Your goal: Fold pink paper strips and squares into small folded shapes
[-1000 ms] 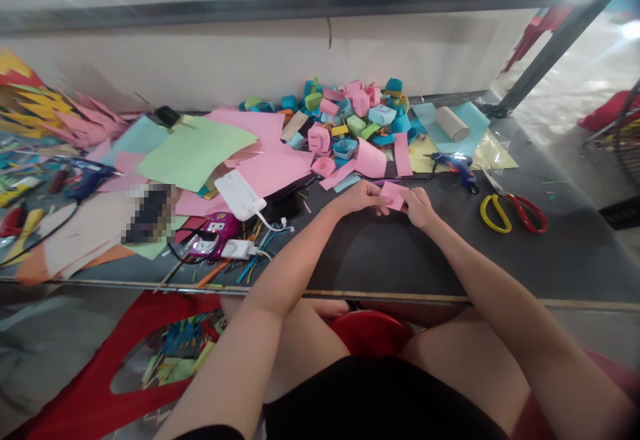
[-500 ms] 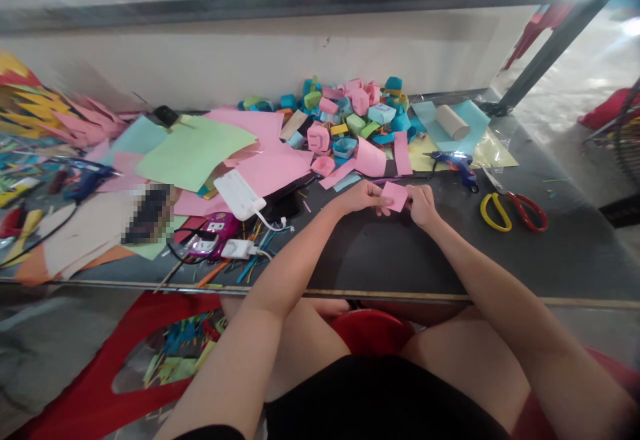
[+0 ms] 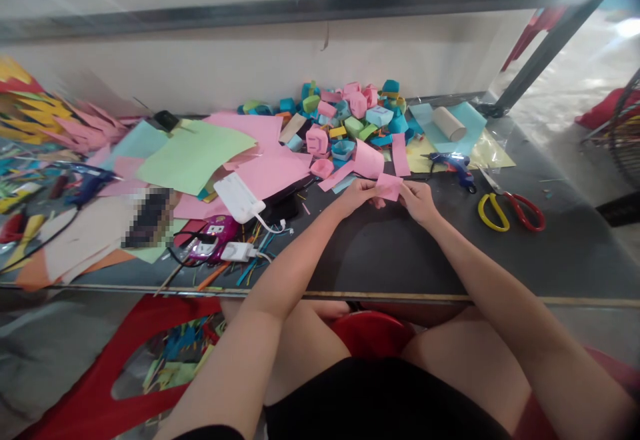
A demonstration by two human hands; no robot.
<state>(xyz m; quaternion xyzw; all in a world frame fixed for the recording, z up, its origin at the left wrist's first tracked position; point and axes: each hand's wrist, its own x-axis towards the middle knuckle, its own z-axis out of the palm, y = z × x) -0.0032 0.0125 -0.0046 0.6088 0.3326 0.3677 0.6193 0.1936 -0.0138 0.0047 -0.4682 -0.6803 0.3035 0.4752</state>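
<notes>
A small square piece of pink paper (image 3: 389, 187) is held between my two hands above the dark tabletop. My left hand (image 3: 361, 195) pinches its left side, with some fingers tucked behind it. On the right side, my right hand (image 3: 418, 201) grips the paper between thumb and fingers. Just beyond the hands lie a curled pink paper strip (image 3: 369, 159) and a flat pink strip (image 3: 400, 153). Behind these is a heap of small folded paper shapes (image 3: 357, 103) in pink, blue, green and yellow.
Scissors (image 3: 515, 210) with yellow and red handles and a blue glue gun (image 3: 456, 163) lie to the right, near a cardboard tube (image 3: 449, 124). Left are green paper sheets (image 3: 200, 153), a white power bank (image 3: 239, 197), a purple power strip (image 3: 220, 230) and another glue gun (image 3: 90, 181).
The pink paper has shifted slightly left and up and is turned in the hands. My right hand has moved its grip closer along the paper's right side.
</notes>
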